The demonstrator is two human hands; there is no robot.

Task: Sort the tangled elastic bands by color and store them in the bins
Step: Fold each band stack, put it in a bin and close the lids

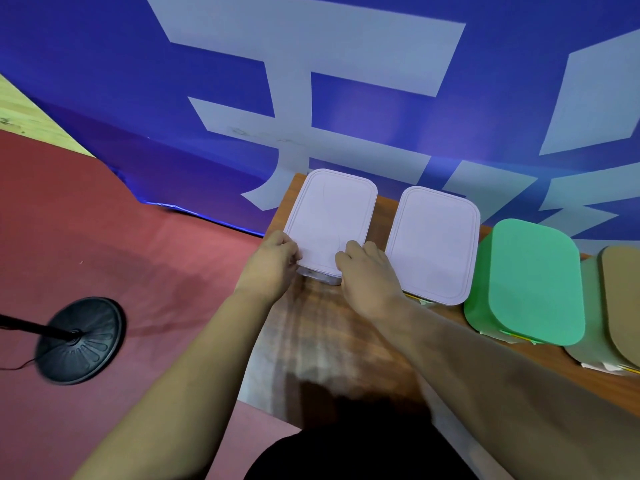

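Several lidded bins stand in a row on the wooden table (339,327). The leftmost bin (332,216) has a pale lilac lid. My left hand (272,268) grips its near left corner, with fingers curled over the lid edge. My right hand (367,275) holds its near right corner, fingers curled on the lid. A second bin with a lilac lid (434,244) stands to the right. Beside that one are a green-lidded bin (533,282) and a tan-lidded bin (620,306) cut off by the frame. No elastic bands are in view.
A blue banner with pale characters (346,98) hangs right behind the table. On the red floor at left stands a black round stand base (81,339) with a pole and a thin cable. The table's left edge lies just beside my left hand.
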